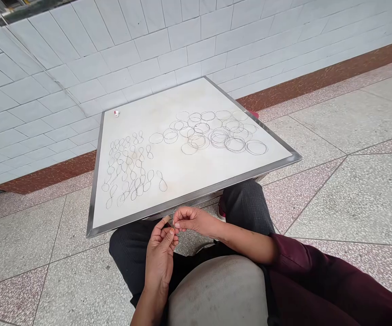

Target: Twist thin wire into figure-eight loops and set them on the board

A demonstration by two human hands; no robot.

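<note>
Pinching a thin wire between thumb and forefinger of the right hand, with the other fingers of that hand lying pressed together behind them. Raising the left hand just beside it, its thumb and forefinger tips coming very near the wire, though contact being impossible to tell from this view. Holding the wire above the lap, close to the front edge of a white table with a metal rim, its exact shape too fine to read. Apparently working on one single piece at the fingertips, so a steady pinch with both hands kept close seeming to be what the next move calls for.

Farther out on the table, many wire figure-eights lying in a loose group on the left side, and many overlapping wire rings on the right side. Near the far corner, one small red-and-white item. Around the table, dark trousers, a maroon sleeve on the right arm, a speckled stone floor and a white tiled wall.
</note>
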